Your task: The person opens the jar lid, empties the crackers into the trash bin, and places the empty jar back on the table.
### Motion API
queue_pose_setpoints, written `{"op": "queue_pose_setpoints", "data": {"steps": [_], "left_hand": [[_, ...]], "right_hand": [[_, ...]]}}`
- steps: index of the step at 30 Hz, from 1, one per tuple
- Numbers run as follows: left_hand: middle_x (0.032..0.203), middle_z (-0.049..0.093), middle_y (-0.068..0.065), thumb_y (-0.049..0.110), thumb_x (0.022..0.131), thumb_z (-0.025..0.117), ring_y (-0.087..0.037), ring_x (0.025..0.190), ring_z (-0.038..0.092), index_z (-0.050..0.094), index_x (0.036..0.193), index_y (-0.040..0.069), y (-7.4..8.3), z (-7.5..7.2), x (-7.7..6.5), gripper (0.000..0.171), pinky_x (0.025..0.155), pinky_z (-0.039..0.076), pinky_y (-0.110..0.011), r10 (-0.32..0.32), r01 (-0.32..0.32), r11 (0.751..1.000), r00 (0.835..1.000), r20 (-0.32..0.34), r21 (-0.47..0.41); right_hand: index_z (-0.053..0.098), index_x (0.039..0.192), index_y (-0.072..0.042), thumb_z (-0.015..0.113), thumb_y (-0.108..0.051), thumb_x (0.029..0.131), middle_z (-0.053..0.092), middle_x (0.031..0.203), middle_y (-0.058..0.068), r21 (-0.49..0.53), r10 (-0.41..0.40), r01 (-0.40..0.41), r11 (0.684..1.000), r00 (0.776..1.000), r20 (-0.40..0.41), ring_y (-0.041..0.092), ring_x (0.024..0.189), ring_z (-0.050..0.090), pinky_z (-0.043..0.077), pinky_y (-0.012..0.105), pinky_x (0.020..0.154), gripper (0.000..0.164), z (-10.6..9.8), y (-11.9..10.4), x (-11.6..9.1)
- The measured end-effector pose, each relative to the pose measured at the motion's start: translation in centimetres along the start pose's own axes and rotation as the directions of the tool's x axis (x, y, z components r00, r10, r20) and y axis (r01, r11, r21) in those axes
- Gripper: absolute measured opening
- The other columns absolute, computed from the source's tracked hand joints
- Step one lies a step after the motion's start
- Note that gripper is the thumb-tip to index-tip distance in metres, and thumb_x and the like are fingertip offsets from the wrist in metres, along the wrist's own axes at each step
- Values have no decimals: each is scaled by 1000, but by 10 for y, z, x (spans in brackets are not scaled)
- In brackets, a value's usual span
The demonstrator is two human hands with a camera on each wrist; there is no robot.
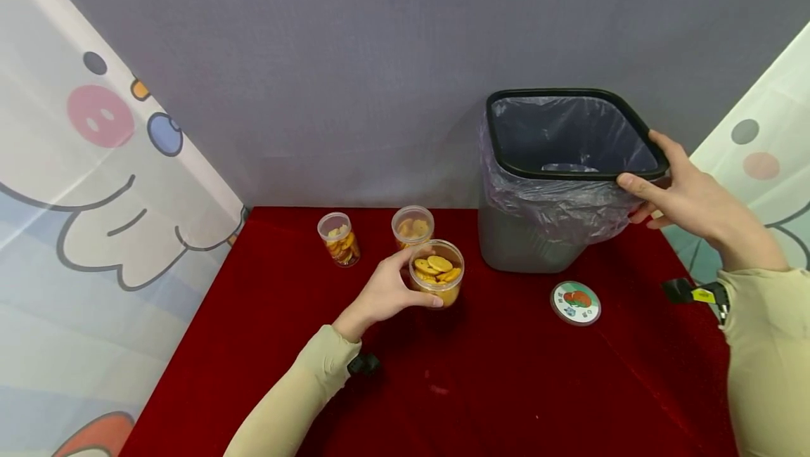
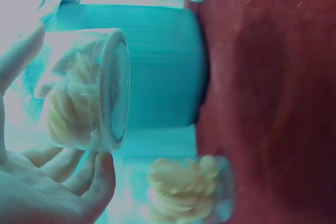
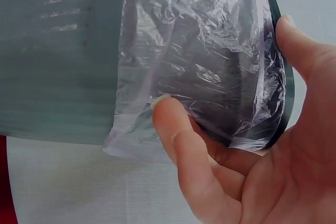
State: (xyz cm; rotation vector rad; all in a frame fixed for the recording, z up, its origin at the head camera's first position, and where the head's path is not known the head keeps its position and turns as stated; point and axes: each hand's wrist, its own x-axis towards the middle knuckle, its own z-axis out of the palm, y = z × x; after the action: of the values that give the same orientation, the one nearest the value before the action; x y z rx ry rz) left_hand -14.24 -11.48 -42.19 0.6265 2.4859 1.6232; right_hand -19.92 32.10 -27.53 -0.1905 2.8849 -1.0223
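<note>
My left hand (image 1: pixel 387 291) grips a clear round plastic jar (image 1: pixel 436 275) of yellow round biscuits, held up off the table with its top showing no lid. In the left wrist view the jar (image 2: pixel 86 90) lies between thumb and fingers, its base apart from the red cloth. At the right, my right hand (image 1: pixel 702 207) holds the black rim of a grey trash can (image 1: pixel 525 239). The thumb is on the rim, and the fingers curl beside the purple bin liner (image 3: pixel 205 61). A clear object, partly hidden by the rim, shows inside the can.
Behind the held jar stands another jar of biscuits (image 1: pixel 413 223). Farther left is a slimmer jar (image 1: pixel 339 240) with yellow snacks. A round printed lid (image 1: pixel 575 303) lies in front of the can on the red cloth (image 1: pixel 493 380). A grey wall (image 1: pixel 316 91) closes the back.
</note>
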Motion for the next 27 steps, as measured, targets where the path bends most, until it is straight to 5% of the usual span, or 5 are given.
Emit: {"op": "queue_pose_setpoints", "data": {"steps": [16, 27], "left_hand": [[128, 57, 3, 27, 70, 93, -17, 111, 59, 54, 140, 17, 48, -48, 40, 81, 96, 49, -42, 71, -77, 996, 988, -135, -40], [139, 50, -3, 39, 70, 90, -16, 119, 49, 53, 142, 19, 81, -67, 77, 83, 99, 45, -39, 108, -91, 991, 976, -190, 97]], "right_hand": [[-19, 158, -21, 55, -45, 100, 67, 84, 19, 25, 0, 0, 1000, 1000, -19, 23, 64, 68, 57, 32, 55, 97, 1, 2, -1], [-19, 158, -22, 56, -46, 100, 66, 88, 20, 45, 11, -10, 999, 1000, -19, 25, 66, 68, 57, 31, 56, 98, 3, 2, 0]]}}
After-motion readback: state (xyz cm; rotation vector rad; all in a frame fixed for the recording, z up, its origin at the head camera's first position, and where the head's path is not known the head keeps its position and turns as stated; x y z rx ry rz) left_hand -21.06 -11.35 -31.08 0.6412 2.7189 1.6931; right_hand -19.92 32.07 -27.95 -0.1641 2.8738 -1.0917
